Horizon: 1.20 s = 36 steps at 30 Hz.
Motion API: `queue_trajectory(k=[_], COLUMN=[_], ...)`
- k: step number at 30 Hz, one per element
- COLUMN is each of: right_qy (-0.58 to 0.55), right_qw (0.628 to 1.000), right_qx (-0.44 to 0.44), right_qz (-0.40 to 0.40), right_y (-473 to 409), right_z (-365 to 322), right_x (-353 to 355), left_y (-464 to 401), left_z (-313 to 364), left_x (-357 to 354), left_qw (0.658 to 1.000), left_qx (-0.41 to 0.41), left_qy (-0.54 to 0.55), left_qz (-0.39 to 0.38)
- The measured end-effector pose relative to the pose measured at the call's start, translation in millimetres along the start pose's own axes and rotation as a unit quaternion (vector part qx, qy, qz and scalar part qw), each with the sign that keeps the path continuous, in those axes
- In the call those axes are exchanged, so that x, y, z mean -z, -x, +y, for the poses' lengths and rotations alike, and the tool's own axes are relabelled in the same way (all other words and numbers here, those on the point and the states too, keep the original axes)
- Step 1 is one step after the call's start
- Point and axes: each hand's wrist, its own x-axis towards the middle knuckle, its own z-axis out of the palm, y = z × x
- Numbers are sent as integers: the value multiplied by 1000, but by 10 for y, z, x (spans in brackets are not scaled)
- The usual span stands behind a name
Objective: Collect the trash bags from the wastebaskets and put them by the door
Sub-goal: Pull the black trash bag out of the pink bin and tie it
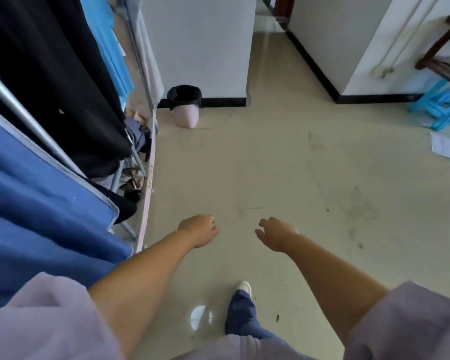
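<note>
The pale tiled floor fills most of the view, with faint scuffs and a few dark specks on it. The landmark here is the pink wastebasket, which stands on that floor against the black skirting at the foot of a white wall. A black trash bag lines it, the bag's edge folded over the rim — it sits inside the basket.

Left of the wastebasket runs a clothes rack with a metal rail, hung with dark garments, a light blue one and a big blue cloth nearer the camera; crumpled clothes lie at the rack's foot, just beside the basket. Right of the wastebasket a corridor opens between two white walls. Well to its right stand a blue plastic stool and a dark wooden shelf, with a sheet of paper lying on the floor in front of the stool.

Between the person and the wastebasket lies only open floor. Both arms reach forward in lilac sleeves. The left hand and the right hand hover well short of the basket — fingers loosely curled, holding nothing. One foot in a white shoe is set forward below the hands.
</note>
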Motion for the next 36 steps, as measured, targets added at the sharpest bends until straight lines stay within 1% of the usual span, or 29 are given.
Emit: queue_trajectory(k=[4,8,9,11,14,19,26,31,36], right_qy=[13,34,33,35,47,46,2,11,30], right_qw=[1000,998,998,997,996,996,998,998,995], right_qx=[26,49,54,67,80,79,59,66,93], right_qz=[9,8,4,8,2,11,12,-4,-9], right_y=[-847,-1528,-1579,-2159,-2538,-3694,-4976,-5807,-6781], right_z=[136,147,131,120,69,-67,-254,-240,-156], right_x=[683,1254,1310,1655,1923,2603,3573,4013,4546], left_y=[-786,-1411,-1460,-2029,-2403,-3528,-4815,-5595,-6501], left_z=[-8,-66,-82,-214,-319,-672,-1142,-1369,-1542], left_x=[543,1003,1048,1332,1572,2163,3127,3520,3837], left_qw=[998,997,997,995,996,996,996,994,987], left_qx=[33,51,50,67,67,67,74,90,125], left_qy=[44,54,54,63,59,57,57,65,100], left_qz=[18,22,19,24,23,26,10,2,7])
